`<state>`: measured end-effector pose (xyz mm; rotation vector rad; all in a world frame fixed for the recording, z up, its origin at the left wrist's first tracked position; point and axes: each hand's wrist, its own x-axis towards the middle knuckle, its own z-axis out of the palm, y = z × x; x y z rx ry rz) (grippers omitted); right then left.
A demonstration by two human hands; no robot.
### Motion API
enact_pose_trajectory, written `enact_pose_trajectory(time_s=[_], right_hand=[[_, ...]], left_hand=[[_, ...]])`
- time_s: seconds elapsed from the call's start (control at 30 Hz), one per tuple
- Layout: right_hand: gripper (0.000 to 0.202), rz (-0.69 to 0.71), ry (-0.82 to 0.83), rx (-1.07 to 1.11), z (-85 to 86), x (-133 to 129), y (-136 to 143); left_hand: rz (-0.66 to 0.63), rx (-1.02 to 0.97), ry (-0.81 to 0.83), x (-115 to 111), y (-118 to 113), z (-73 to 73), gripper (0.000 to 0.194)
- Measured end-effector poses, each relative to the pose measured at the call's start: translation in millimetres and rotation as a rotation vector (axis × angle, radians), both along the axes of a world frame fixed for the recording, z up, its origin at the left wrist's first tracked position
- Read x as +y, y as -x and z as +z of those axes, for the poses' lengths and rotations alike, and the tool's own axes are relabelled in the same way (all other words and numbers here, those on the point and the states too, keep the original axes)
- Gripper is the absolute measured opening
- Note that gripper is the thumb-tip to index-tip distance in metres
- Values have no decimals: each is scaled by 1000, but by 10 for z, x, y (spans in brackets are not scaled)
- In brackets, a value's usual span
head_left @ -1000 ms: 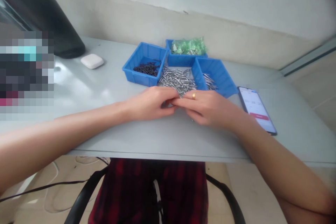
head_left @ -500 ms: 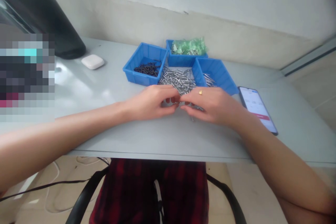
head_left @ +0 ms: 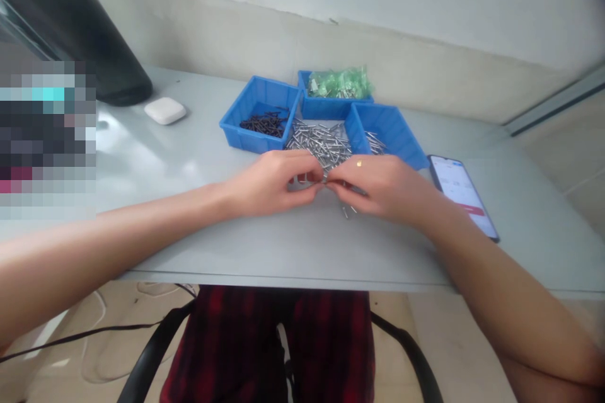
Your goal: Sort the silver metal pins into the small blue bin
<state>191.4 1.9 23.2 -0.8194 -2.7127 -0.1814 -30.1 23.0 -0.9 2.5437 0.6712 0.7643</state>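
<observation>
A heap of silver metal pins lies on the table among the blue bins, with a few loose pins nearer the front edge. At the heap's front, my left hand has thumb and index finger pinched together on something too small to make out. My right hand, with a gold ring, pinches at the same spot, its fingertips meeting those of my left. Dark screws fill part of the left blue bin. More silver pins are in the right blue bin, partly behind my right hand.
Behind the heap, a blue bin holds a green plastic bag. A phone lies right of my right hand. At the left stand a white case and a large dark cylinder. The table edge is in front.
The thumbs and index fingers of both hands have drawn closer together and now meet at the fingertips. The bins and the heap look unchanged.
</observation>
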Motion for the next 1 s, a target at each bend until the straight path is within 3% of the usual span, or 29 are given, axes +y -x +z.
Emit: enact_pose_trajectory(time_s=[0.2, 1.0], right_hand=[[16, -41, 71, -40, -14, 4, 5], [18, -35, 69, -61, -8, 1, 6]], left_hand=[[13, -7, -18, -3, 6, 2, 12], [-38, 24, -29, 11, 8, -5, 10]])
